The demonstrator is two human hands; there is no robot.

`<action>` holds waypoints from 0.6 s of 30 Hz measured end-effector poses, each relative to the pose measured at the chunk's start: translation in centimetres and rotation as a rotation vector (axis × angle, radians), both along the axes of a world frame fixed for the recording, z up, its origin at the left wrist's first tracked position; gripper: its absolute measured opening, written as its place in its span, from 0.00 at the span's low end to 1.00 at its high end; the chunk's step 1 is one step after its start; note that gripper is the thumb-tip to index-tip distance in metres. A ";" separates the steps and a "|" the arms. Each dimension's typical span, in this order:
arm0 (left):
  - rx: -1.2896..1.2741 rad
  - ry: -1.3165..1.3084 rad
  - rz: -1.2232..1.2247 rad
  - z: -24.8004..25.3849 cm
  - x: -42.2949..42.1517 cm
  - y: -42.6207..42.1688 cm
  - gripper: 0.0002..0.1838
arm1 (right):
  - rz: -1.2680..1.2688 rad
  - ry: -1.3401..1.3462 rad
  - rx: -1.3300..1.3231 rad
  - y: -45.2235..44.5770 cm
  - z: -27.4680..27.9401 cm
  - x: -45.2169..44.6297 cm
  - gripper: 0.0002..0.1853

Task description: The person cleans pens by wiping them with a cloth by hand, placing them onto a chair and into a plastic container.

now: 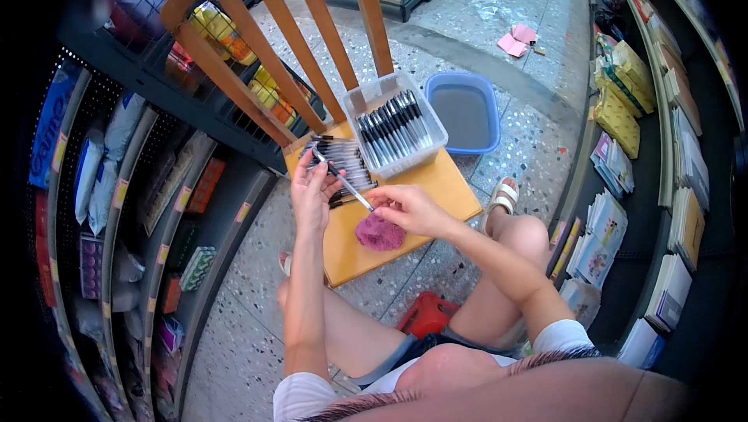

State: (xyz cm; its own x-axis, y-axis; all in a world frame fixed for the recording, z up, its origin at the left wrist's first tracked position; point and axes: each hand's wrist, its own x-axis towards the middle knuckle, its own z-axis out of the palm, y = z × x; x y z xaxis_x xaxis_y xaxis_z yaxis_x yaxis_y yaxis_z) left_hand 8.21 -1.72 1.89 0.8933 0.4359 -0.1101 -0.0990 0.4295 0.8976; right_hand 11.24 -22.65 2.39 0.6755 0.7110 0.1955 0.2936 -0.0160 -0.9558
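Between my two hands a pen (347, 183) with a clear barrel and dark upper end lies slanted. My left hand (313, 197) is closed on its upper part, while the fingers of my right hand (407, 210) pinch its lower end. Just below my right hand a crumpled purple cloth (379, 233) rests on the wooden chair seat (343, 254). Behind my hands many similar pens (343, 155) lie in a row on the seat. A translucent plastic box (417, 158) beside them holds several black-capped pens (392, 127) standing slanted.
The slatted chair back (292, 21) rises beyond the seat. A blue basin (463, 114) of greyish water stands on the floor at its right. Stocked shelves (117, 196) line the left, and shelves with notebooks (604, 227) line the right. Pink paper (516, 40) lies further off.
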 end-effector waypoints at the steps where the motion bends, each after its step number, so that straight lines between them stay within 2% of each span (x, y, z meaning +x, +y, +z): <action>1: 0.036 0.004 -0.015 0.9 0.7 -0.1 0.20 | -0.017 0.061 0.013 0.0 0.5 0.3 0.16; 7: 0.217 -0.004 -0.091 6.2 6.7 -1.3 0.20 | -0.194 -0.077 0.013 -0.9 2.3 2.8 0.13; 9: 0.240 0.000 -0.112 6.7 8.8 -1.8 0.20 | -0.300 -0.306 0.012 -1.3 2.0 3.9 0.13; 13: 0.343 0.069 -0.193 6.5 12.3 -2.3 0.21 | -0.458 -0.603 -0.163 -2.5 3.0 5.7 0.12; 18: 0.681 0.182 -0.215 3.1 15.6 -2.3 0.19 | -0.448 -0.658 -0.245 -2.8 2.0 6.8 0.12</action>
